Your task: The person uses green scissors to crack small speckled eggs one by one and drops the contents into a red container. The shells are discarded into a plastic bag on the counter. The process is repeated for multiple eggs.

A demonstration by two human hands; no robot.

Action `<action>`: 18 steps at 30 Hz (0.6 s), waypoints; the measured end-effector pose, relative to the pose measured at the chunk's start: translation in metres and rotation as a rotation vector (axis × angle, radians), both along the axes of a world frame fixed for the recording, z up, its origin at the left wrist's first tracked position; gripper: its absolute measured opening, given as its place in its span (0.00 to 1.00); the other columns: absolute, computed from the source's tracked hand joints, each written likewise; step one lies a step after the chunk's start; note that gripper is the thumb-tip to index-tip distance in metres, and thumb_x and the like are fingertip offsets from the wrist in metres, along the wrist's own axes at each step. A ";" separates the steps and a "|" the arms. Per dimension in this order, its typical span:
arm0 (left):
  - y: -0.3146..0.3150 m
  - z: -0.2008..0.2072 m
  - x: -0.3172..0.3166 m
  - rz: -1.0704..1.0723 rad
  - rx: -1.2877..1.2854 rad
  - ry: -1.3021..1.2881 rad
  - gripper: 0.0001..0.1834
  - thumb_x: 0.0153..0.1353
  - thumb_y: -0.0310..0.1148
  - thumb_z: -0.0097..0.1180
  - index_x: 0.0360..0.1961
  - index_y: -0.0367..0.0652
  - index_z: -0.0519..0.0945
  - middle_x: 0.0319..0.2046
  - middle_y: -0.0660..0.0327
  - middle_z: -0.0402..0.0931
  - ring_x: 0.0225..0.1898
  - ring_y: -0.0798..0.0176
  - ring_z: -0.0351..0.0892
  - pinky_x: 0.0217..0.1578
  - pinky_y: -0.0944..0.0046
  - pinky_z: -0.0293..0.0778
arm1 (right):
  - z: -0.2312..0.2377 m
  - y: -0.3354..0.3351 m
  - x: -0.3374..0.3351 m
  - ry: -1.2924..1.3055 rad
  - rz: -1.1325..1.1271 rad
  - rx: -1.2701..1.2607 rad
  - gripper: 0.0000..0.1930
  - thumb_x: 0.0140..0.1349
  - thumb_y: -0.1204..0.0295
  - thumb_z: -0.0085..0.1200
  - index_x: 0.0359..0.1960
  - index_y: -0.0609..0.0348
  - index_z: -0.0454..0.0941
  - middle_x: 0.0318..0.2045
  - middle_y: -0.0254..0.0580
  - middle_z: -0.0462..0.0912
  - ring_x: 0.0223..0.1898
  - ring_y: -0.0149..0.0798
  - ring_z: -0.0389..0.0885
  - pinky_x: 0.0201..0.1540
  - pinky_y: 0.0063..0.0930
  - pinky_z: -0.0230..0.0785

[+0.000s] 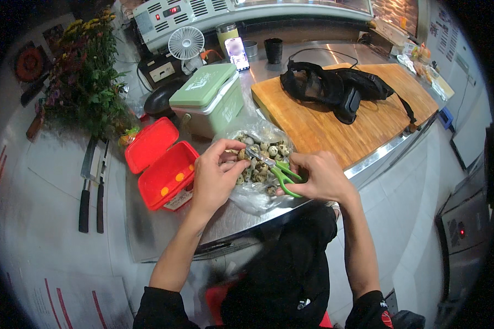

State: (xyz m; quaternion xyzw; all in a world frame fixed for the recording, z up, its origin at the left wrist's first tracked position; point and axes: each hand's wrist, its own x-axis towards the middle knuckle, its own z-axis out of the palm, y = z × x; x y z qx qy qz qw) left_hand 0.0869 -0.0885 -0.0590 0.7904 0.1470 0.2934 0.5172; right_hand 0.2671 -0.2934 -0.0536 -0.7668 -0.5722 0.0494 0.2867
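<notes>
My left hand (217, 174) pinches a speckled quail egg between thumb and fingers, above an open clear plastic bag (252, 204). Several more quail eggs (273, 149) lie in that bag on the steel counter. My right hand (318, 176) is closed round the green handles of a pair of scissors (284, 178). The blades point left and their tips meet the egg at my left fingertips. Beside my left hand stands a red box (167, 171) with its lid flipped up; two yellow yolks show inside it.
A green-lidded cool box (208, 96) stands behind the bag. To the right, a black mesh bag with straps (335, 85) lies on a wooden board (291, 118). At the back are a phone (236, 54), a white fan (186, 44) and a black cup (273, 50). Knives (88, 186) hang on the left.
</notes>
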 end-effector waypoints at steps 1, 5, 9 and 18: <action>-0.001 -0.006 0.000 -0.002 -0.063 -0.024 0.23 0.65 0.15 0.70 0.61 0.36 0.81 0.55 0.58 0.85 0.55 0.63 0.87 0.54 0.62 0.89 | 0.003 -0.001 -0.002 -0.023 0.004 -0.032 0.32 0.53 0.38 0.77 0.27 0.58 0.81 0.21 0.51 0.83 0.28 0.60 0.87 0.35 0.53 0.75; -0.008 -0.027 -0.004 0.004 -0.117 -0.112 0.18 0.66 0.16 0.70 0.56 0.31 0.81 0.52 0.52 0.86 0.53 0.60 0.90 0.51 0.62 0.90 | 0.012 0.001 -0.011 -0.132 0.045 -0.099 0.37 0.53 0.34 0.74 0.36 0.61 0.83 0.31 0.55 0.87 0.34 0.64 0.88 0.38 0.56 0.77; -0.008 -0.038 -0.004 0.046 -0.215 -0.193 0.20 0.65 0.15 0.71 0.57 0.32 0.80 0.50 0.53 0.86 0.51 0.61 0.90 0.50 0.62 0.90 | 0.017 0.006 -0.019 -0.238 0.033 -0.156 0.42 0.52 0.30 0.73 0.44 0.63 0.83 0.37 0.59 0.87 0.38 0.66 0.89 0.40 0.59 0.78; -0.005 -0.042 -0.009 0.041 -0.241 -0.155 0.21 0.64 0.11 0.69 0.56 0.34 0.80 0.51 0.58 0.84 0.52 0.67 0.87 0.52 0.66 0.88 | 0.019 0.010 -0.030 -0.329 0.044 -0.165 0.47 0.52 0.29 0.71 0.51 0.66 0.80 0.41 0.62 0.86 0.43 0.66 0.89 0.44 0.58 0.81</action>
